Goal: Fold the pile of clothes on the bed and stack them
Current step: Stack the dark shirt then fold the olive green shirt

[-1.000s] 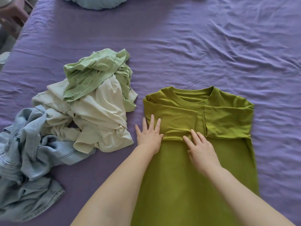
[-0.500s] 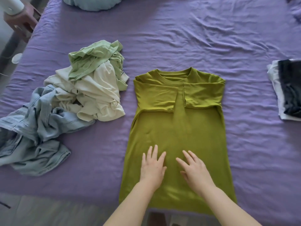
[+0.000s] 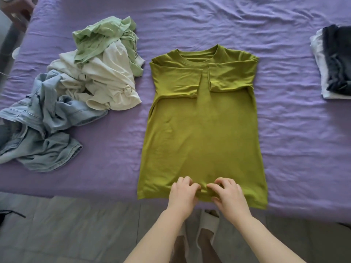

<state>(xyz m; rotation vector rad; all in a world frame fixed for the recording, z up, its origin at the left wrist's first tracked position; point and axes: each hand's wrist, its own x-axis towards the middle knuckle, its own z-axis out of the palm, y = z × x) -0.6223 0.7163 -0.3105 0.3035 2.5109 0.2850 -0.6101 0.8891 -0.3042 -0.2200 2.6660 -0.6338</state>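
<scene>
An olive-green t-shirt (image 3: 203, 126) lies flat on the purple bed (image 3: 296, 130), collar away from me, both sleeves folded in over the chest. Its hem hangs at the bed's near edge. My left hand (image 3: 183, 192) and my right hand (image 3: 227, 192) sit side by side at the middle of the hem, fingers curled into the fabric and bunching it. To the left lies the unfolded pile: a light green garment (image 3: 100, 37), a cream garment (image 3: 110, 82) and light blue denim (image 3: 41, 126).
A folded stack (image 3: 334, 61), dark cloth on white, sits at the bed's right edge. Grey floor tiles (image 3: 76, 230) and my slippered feet (image 3: 205, 228) show below the bed's near edge. Furniture stands off the top-left corner.
Both hands slid down the shirt from the folded sleeves to the hem, then curled from flat into a grip on the fabric. The view pulled back, showing floor and stack.
</scene>
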